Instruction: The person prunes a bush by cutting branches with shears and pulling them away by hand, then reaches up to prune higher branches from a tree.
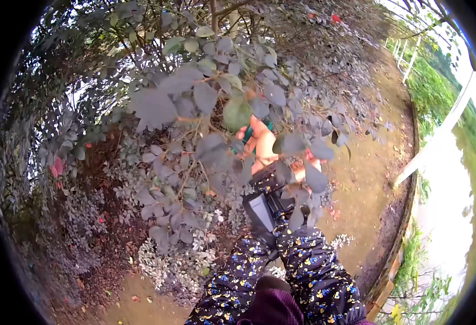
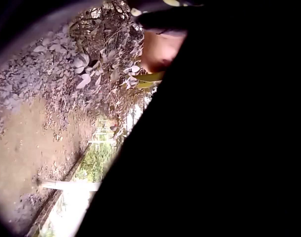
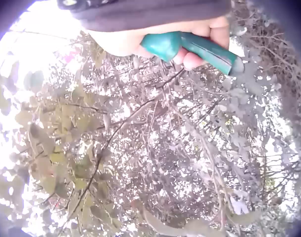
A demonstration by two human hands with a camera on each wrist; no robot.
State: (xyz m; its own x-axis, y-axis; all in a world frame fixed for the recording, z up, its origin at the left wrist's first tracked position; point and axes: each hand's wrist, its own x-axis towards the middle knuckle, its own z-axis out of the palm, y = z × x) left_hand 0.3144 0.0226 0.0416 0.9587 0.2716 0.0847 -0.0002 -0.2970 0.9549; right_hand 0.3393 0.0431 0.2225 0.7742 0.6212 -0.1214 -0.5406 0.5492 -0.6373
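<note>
My right hand grips green-handled pruning shears among the leaves of a purple-leaved shrub. In the right wrist view the fingers curl round the two handles; the blades are hidden. A thin, leafy branch runs below that hand. My left hand is close by, mostly covered by leaves in the head view. Only a patch of the left hand shows in the left wrist view, beside a yellow-green leaf; a black area covers the rest, so I cannot tell what its fingers do.
A dirt path runs along the right, bordered by a low edging. Beyond it stand a slanting white post and green grass. My legs in patterned trousers are below. More shrub foliage fills the left.
</note>
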